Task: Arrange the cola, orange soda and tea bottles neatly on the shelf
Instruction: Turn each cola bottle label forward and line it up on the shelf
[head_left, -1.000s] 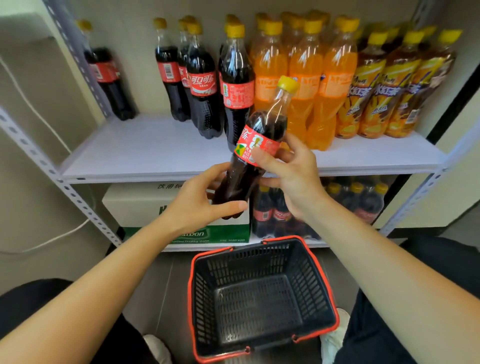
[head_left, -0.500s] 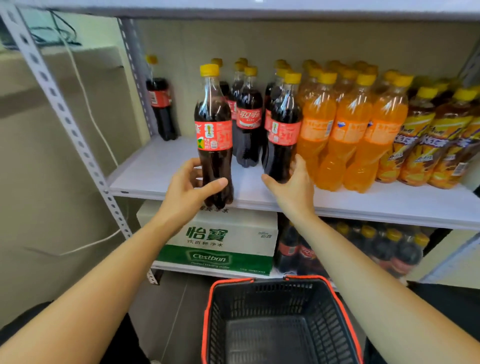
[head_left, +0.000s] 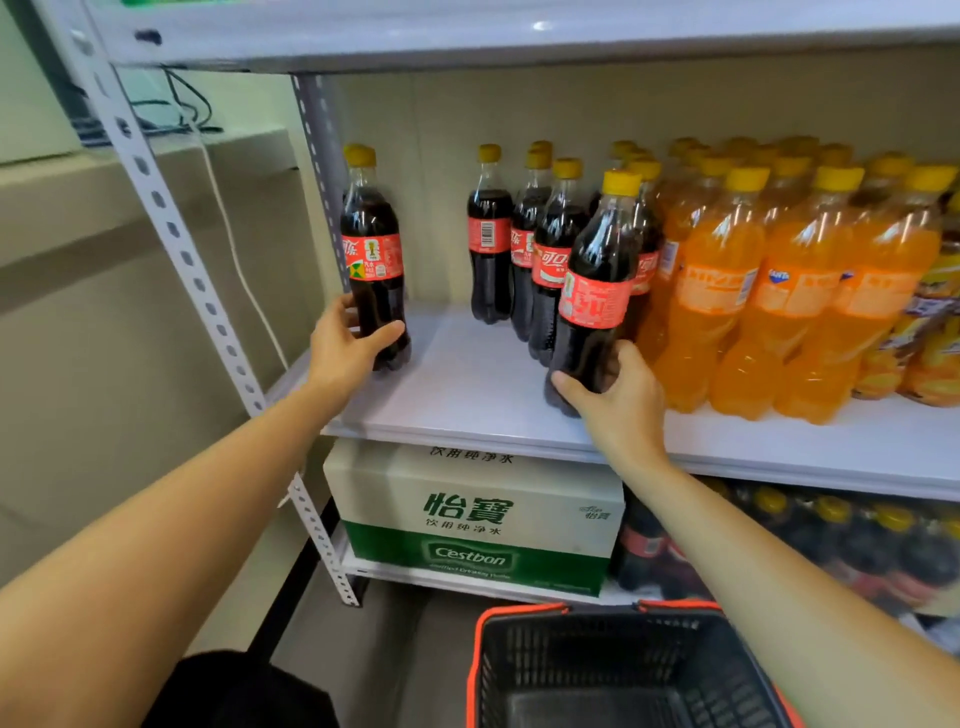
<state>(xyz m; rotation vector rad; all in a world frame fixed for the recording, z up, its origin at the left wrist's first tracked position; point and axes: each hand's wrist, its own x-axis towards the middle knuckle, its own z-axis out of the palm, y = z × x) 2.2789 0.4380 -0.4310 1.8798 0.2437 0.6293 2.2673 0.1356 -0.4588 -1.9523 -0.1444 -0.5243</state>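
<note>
Head view. Shelf (head_left: 467, 379): cola row being filled. Left hand (head_left: 345, 340) curls round a cola bottle (head_left: 374, 260), upright at the shelf's left edge. Right hand (head_left: 618, 400) grips the base of a second cola bottle (head_left: 597, 296), tilted, at the front edge beside the cola group (head_left: 519, 244). Orange soda (head_left: 727, 291) follows; tea (head_left: 935, 322) sits at the right edge. Next move, likely: line both bottles up with the group. Basket (head_left: 475, 654) below: no bottles visible in the part shown. Carton (head_left: 467, 514): closed.
</note>
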